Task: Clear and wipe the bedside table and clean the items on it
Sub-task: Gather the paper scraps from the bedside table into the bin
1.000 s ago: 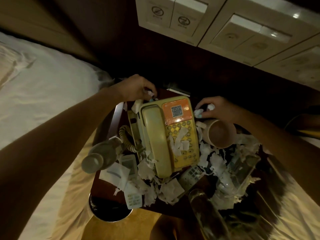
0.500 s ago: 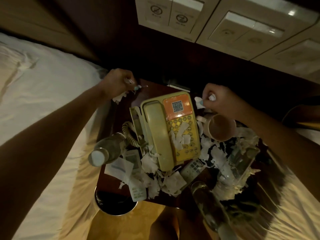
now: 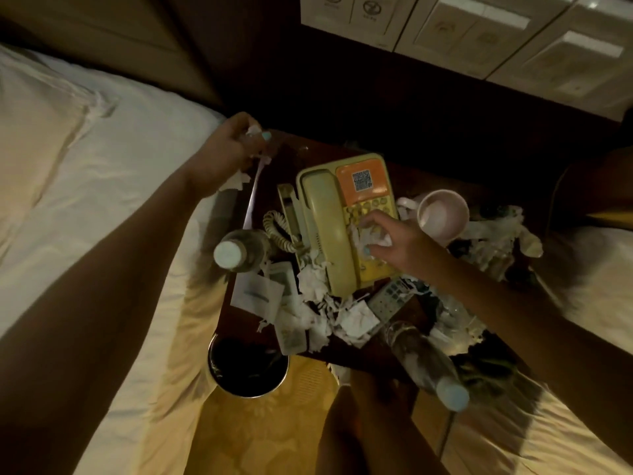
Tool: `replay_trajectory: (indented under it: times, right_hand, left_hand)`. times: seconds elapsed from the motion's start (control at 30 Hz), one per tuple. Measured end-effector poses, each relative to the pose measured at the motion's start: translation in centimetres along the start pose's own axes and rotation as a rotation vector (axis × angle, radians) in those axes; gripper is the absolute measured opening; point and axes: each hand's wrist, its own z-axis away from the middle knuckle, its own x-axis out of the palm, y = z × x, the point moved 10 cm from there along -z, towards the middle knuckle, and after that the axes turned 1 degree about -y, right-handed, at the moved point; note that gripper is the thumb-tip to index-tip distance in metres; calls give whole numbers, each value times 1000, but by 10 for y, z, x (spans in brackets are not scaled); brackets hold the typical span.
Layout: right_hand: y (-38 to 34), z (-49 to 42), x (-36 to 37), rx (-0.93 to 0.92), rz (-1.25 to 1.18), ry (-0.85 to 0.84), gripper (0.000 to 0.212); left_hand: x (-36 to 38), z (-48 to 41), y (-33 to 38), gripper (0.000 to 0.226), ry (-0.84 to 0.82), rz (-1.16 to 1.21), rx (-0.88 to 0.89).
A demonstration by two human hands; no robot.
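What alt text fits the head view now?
Seen from above, a right hand picks torn paper scraps off a yellow telephone on a littered bedside table, while the left hand grips more scraps near the bed. A mug, bottle and remote sit around it.

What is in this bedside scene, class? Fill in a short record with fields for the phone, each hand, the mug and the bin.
Telephone: yellow and orange, handset on its cradle, paper scraps around it
Left hand: grips paper scraps at the far left corner of the table
Right hand: pinches paper scraps over the keypad
Mug: pink, right of the Telephone
Bin: on the floor, by the table's near left corner
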Motion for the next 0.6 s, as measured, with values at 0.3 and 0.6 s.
replay_trajectory:
  times: [0.3, 0.6]
  right_hand:
    - [10, 9, 1, 41, 21, 161, 9]
    - [-20, 55, -43, 51, -165, 380, 25]
  left_hand:
    - [-41, 57, -3, 19, 161, 175, 6]
    - [-67, 155, 2, 22, 408, 316, 29]
